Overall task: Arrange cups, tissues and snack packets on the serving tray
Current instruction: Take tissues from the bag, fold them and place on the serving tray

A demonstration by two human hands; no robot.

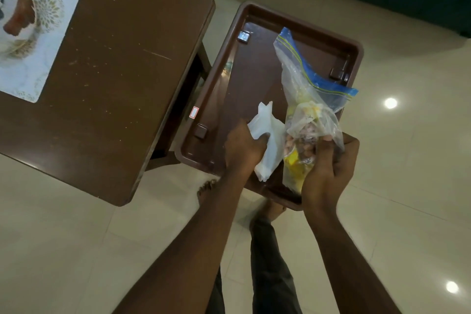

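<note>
Over the near end of the serving tray (249, 84), the left hand (242, 153) gripped crumpled tissues (270, 130) and the right hand (331, 168) clutched the snack bag (305, 89); each likely wanted laying flat, side by side, before release.

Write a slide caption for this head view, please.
Left hand grips white tissues, right hand holds a zip bag of snacks over the brown tray.
</note>
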